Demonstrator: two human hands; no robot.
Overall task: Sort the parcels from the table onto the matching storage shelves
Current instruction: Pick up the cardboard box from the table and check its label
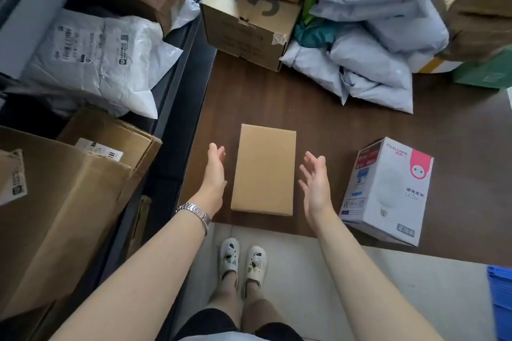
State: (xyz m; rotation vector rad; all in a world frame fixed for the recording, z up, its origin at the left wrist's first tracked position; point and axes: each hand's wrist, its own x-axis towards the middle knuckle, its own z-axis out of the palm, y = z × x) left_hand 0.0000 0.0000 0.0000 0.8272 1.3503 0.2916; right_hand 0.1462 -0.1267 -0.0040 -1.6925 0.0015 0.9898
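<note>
A plain brown cardboard parcel point(264, 170) lies flat near the front edge of the dark wooden table point(332, 124). My left hand point(214, 174) is open just left of it, palm facing the parcel, with a small gap between them. On the parcel's right my right hand point(315, 184) is open as well, fingers spread, a little apart from the box. Neither hand holds anything. A white LED-bulb box point(388, 194) lies to the right, at the table's front edge.
Grey poly mailers point(371, 44) are piled at the back right, next to a larger open carton point(246, 28). The dark shelves point(177, 69) on the left hold cartons point(63, 202) and a white mailer point(94, 61). A blue crate point(500, 302) stands at the lower right.
</note>
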